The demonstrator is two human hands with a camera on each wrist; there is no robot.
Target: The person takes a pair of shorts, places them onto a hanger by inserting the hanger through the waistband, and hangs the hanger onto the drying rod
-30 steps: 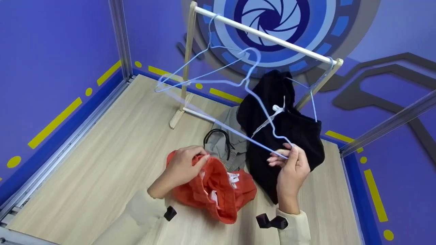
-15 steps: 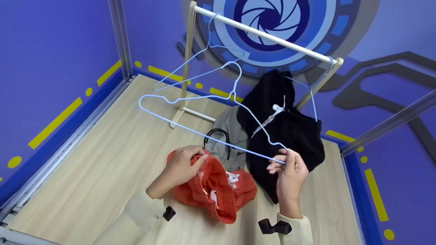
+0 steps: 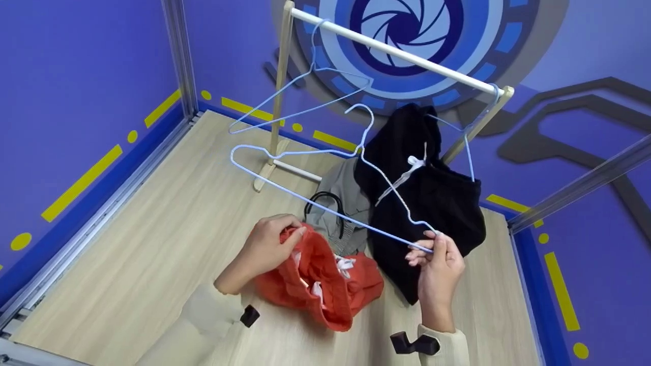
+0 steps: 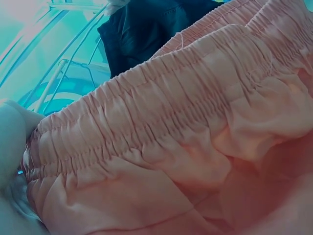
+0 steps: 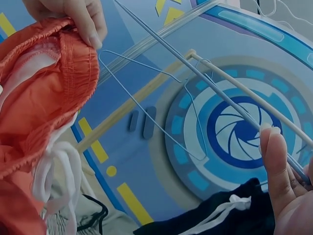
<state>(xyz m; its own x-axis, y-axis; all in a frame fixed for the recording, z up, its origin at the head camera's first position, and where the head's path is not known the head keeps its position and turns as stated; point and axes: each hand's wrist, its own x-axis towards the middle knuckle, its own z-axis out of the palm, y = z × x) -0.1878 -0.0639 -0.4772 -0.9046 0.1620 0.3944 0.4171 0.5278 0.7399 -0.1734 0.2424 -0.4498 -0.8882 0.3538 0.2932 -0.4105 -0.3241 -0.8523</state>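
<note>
Orange-red shorts (image 3: 325,284) with a gathered elastic waistband (image 4: 146,103) and a white drawstring (image 5: 58,171) are held up at the waist by my left hand (image 3: 267,246), which pinches the band's edge. My right hand (image 3: 440,267) grips one end of a light blue wire hanger (image 3: 305,195) between thumb and fingers. That hanger is apart from the shorts, slanting above them with its hook upward. Behind it, black shorts (image 3: 432,203) with a white drawstring hang from another hanger on the rack.
A wooden rack with a white rail (image 3: 396,51) stands at the back. A bare blue hanger (image 3: 300,101) hangs at its left end. Grey clothing (image 3: 346,188) with a black cord lies beneath. Purple walls (image 3: 91,66) and metal posts (image 3: 179,56) bound the wooden table (image 3: 152,229).
The hanger in my right hand has come down and tilted, first swinging left, then shifting slightly right. My left hand keeps its pinch on the orange-red shorts, nearly still.
</note>
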